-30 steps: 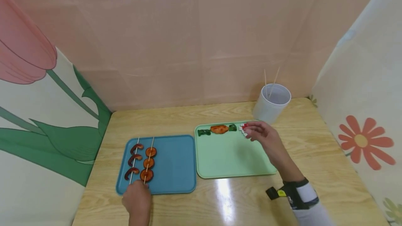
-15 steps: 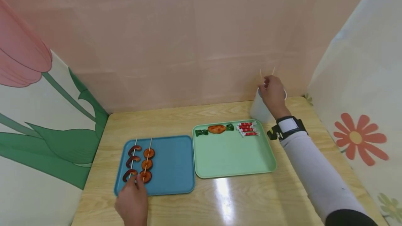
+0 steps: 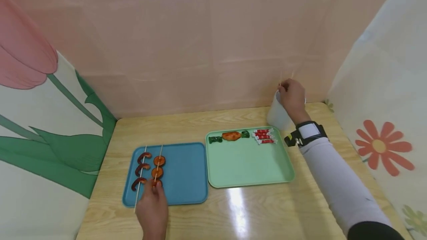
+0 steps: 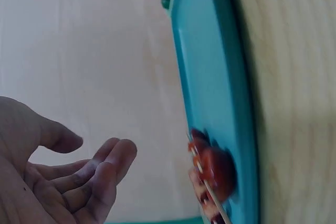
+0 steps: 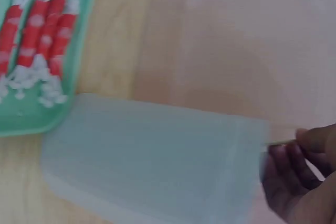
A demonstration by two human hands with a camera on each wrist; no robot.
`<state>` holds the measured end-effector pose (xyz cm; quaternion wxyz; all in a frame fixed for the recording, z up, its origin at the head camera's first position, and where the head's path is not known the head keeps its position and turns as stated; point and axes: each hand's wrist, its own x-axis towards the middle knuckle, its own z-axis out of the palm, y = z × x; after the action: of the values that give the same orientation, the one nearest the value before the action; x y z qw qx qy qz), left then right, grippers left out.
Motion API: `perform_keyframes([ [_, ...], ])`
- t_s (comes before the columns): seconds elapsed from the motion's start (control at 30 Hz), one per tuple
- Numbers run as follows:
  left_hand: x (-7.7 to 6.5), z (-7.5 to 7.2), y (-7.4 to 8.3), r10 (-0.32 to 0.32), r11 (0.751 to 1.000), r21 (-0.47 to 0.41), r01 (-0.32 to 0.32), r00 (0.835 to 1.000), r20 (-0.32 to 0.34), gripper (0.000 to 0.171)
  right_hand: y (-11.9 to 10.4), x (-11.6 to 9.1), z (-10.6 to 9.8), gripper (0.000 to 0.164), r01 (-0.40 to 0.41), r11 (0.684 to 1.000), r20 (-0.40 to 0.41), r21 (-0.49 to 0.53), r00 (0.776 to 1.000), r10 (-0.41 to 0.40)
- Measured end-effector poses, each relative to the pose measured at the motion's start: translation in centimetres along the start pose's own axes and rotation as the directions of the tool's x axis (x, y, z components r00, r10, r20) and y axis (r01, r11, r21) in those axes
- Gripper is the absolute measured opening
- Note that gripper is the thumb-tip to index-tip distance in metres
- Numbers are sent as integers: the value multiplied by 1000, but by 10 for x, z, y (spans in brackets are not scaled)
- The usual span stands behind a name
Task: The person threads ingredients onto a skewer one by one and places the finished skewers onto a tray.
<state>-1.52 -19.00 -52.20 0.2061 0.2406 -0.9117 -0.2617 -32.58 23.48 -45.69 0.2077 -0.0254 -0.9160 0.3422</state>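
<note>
My right hand (image 3: 294,97) is over the mouth of a white cup (image 3: 277,116) at the back right. Its thumb and fingers pinch a thin wooden skewer (image 5: 281,142) that comes out of the cup. The tip of another skewer (image 3: 293,74) shows behind the hand. My left hand (image 3: 152,207) hovers over the near edge of the blue tray (image 3: 185,173), its fingers loosely bent with nothing between them. Two skewered rows lie on that tray: curved brown sausage-like pieces (image 3: 142,167) and round orange-brown slices (image 3: 157,172). The hand hides part of the nearest slice.
A green tray (image 3: 250,169) lies right of the blue one, close to the cup. Along its far side are red-and-white wrapped pieces (image 3: 263,136), an orange-brown piece (image 3: 231,136) and dark green pieces (image 3: 215,139). A pinkish cloth (image 3: 166,47) hangs behind the wooden table.
My right hand has left the red-and-white pieces on the green tray, gone up to the cup and pinched a skewer. My left hand has shifted slightly right, over the round slices.
</note>
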Motion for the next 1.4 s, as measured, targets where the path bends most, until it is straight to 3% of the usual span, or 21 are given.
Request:
perform_keyframes([
  [0.07,1,1,6,0,998,-62,0,1000,6,26,-16,-3,-11,26,42,998,-85,47,996,-38],
  [0.17,1,4,18,36,986,-165,-31,999,23,27,-47,-12,-31,26,149,982,-231,118,966,-119],
  [0.3,3,9,35,164,940,-302,-156,986,0,26,-93,-39,-56,24,279,908,-301,312,936,-184],
  [0.37,5,10,42,254,896,-369,-247,967,-31,27,-111,-58,-63,23,323,833,-270,449,938,-219],
  [0.43,7,12,51,348,838,-425,-341,935,-66,27,-124,-78,-65,21,316,732,-187,603,949,-256],
  [0.53,9,14,67,459,762,-491,-422,887,-51,27,-138,-107,-60,18,182,559,-3,809,952,-306],
  [0.6,9,15,79,497,741,-521,-424,868,0,32,-144,-124,-52,16,53,503,130,863,938,-323],
  [0.63,8,16,84,506,742,-526,-416,862,32,35,-147,-132,-47,15,3,496,185,868,926,-329],
  [0.77,5,20,100,514,757,-537,-372,847,137,44,-151,-154,-30,11,-110,538,323,836,890,-321],
  [0.97,-1,26,101,509,749,-563,-349,847,153,21,-145,-173,-11,13,-184,484,384,855,853,-354],
  [1.03,-2,29,98,501,744,-578,-336,852,151,13,-141,-174,-7,16,-192,500,410,844,833,-373],
  [1.07,-2,30,97,491,744,-586,-321,857,154,12,-138,-173,-5,18,-191,536,431,822,824,-367],
  [1.1,-2,31,96,481,747,-588,-311,863,156,11,-134,-171,-2,20,-178,596,455,783,817,-354],
  [1.17,-2,32,93,445,757,-597,-266,879,172,11,-123,-165,6,23,-110,744,498,659,805,-323],
  [1.23,-2,32,90,396,770,-606,-202,895,204,13,-107,-158,20,27,10,889,535,458,796,-284],
  [1.27,-2,32,89,375,772,-613,-169,900,224,15,-98,-155,28,28,76,938,548,339,794,-263],
  [1.33,-3,32,85,325,783,-615,-93,904,278,17,-80,-151,46,32,213,968,556,133,792,-251],
  [1.4,-5,33,82,289,785,-619,-33,903,319,18,-64,-148,62,37,306,952,563,-6,788,-250],
])
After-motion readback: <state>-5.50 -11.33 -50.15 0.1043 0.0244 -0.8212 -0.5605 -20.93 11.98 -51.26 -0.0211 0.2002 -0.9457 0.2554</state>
